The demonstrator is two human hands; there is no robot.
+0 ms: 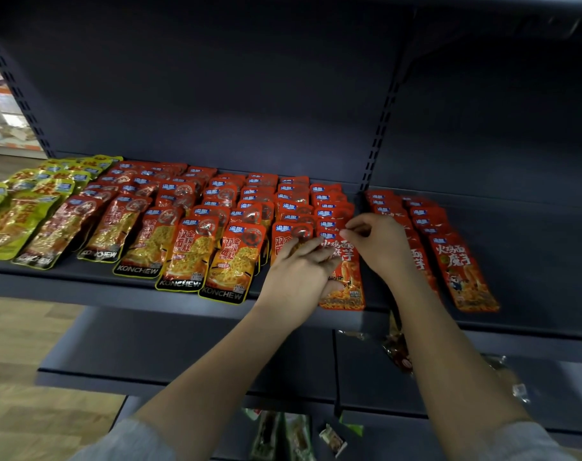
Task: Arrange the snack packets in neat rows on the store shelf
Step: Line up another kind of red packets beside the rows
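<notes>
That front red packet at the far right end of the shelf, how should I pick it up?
Grip the front red packet by its bottom edge, coming from the shelf's open front. It lies flat and tilted, its lower end near the lip and free, while its top sits against the packets behind. Both the left hand and right hand are busy one row over.

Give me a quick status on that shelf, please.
Left hand flat on front red packet; right hand pinching its top. Rows mostly neat. Nothing blocking.
</notes>
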